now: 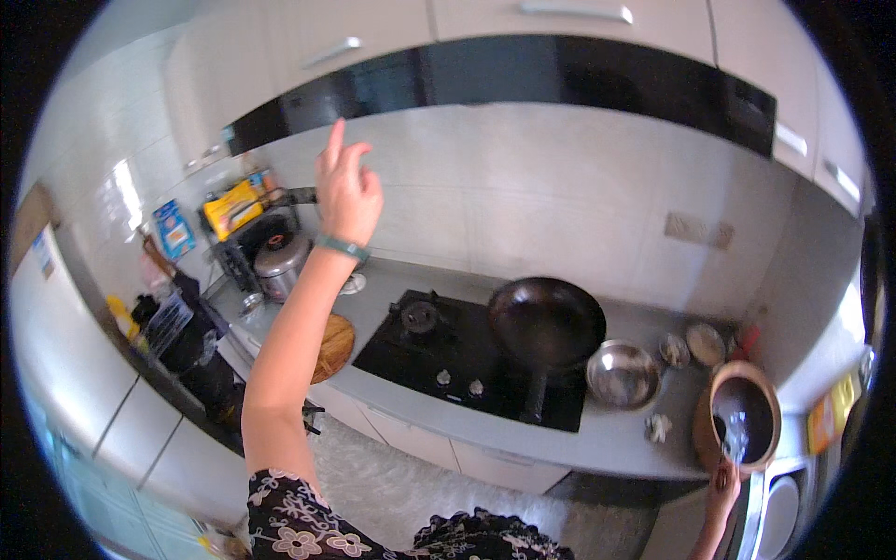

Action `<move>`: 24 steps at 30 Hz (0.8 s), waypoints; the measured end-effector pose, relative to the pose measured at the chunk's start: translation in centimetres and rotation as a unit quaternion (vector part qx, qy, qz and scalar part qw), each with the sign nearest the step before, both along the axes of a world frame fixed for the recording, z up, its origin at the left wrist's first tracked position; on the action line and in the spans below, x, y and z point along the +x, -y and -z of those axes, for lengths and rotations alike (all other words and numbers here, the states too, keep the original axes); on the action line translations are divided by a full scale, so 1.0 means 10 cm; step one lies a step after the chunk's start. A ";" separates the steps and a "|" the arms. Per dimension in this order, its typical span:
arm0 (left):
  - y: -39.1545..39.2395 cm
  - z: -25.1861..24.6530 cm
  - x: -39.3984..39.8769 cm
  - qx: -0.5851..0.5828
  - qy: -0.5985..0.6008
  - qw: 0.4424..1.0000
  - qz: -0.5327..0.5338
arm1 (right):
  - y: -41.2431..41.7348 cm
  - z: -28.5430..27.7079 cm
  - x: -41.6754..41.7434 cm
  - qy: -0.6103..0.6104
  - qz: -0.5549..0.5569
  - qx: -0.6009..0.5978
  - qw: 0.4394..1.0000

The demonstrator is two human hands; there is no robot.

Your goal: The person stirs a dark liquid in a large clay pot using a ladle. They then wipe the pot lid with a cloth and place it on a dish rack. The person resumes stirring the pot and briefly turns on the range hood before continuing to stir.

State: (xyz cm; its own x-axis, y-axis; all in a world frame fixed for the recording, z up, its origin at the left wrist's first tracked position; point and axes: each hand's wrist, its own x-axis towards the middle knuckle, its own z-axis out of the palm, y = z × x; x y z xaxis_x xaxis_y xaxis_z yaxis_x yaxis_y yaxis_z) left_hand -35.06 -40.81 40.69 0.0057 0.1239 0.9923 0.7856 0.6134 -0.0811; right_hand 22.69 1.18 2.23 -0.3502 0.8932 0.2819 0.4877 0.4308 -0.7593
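My left hand (352,192) is raised with the index finger pointing up and the other fingers loosely bent. It holds nothing. Its fingertip overlaps the lower edge of the black range hood (490,73); whether they touch I cannot tell. At the far right, my right hand (728,481) grips what looks like the handle of a brown clay pot (703,427). Something pale and shiny, perhaps a reflection, shows inside the pot. Between my hands, a dark wok (546,318) sits on the right burner of the black gas hob (413,364), its handle towards me.
A steel bowl (623,376), small dishes (705,343) and white pieces (658,427) lie right of the hob. Leftward are a round wooden board (334,348), a silver cooker (281,262) and a rack with a yellow packet (234,208). Cabinets (483,17) hang overhead.
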 end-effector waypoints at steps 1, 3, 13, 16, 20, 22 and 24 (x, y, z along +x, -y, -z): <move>0.00 0.17 0.10 -0.021 0.019 0.999 0.027 | 0.19 -0.23 -0.11 0.034 0.001 -0.041 0.999; -0.13 0.67 0.29 -0.059 0.042 0.995 0.069 | 0.15 -0.11 -0.05 0.059 0.006 0.274 0.960; -0.73 2.80 2.16 -0.099 0.396 0.847 0.341 | 0.06 -0.15 0.21 0.036 -0.055 0.198 0.978; -0.98 3.24 2.74 -0.072 0.500 0.782 0.366 | -0.11 -0.05 0.36 0.062 -0.088 0.170 0.979; -1.15 3.42 3.26 -0.103 0.541 0.748 0.371 | -0.03 -0.22 0.27 0.093 -0.116 0.170 0.974; -1.20 3.44 3.41 -0.113 0.548 0.744 0.365 | -0.01 -0.32 0.25 0.116 -0.132 0.182 0.968; -1.25 3.49 3.51 -0.121 0.559 0.739 0.356 | -0.09 -0.27 0.28 0.111 -0.139 0.146 0.973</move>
State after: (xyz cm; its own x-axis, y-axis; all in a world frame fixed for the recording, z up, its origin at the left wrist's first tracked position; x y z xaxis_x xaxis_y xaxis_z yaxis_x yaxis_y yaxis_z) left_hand 0.08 -28.33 5.81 -0.6511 0.6591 0.3764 0.5620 0.0853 0.8227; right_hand 25.50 2.09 4.90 -0.6478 0.6492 0.3986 0.4606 0.7505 -0.4739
